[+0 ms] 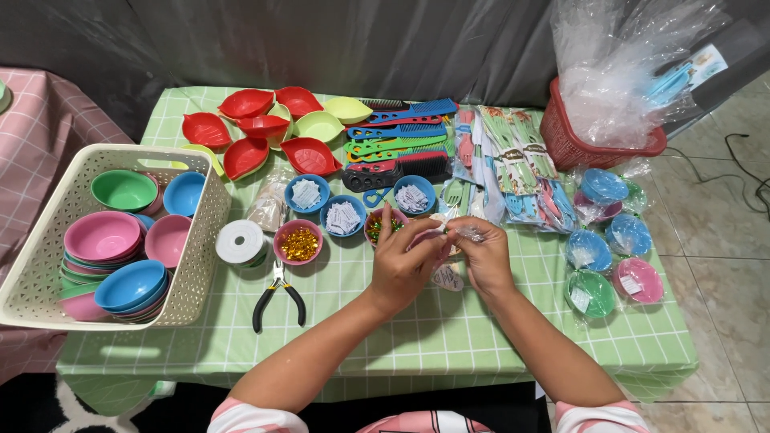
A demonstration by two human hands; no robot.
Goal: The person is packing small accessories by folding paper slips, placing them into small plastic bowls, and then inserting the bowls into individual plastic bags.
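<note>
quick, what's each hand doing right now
Left hand: closed, pinching the small clear plastic packet.
Right hand: closed, pinching the same packet from the other side.

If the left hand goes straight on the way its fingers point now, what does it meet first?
The left hand points away from the person, toward the back of the table. It would probably first meet the small bowl of green and red bits right before its fingertips; depth is hard to judge.

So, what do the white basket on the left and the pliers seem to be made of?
The basket looks like cream moulded plastic, matte, with a regular perforated wall. The pliers appear to be bare grey metal at the jaws, with black handles, probably rubber or plastic coated.
</note>
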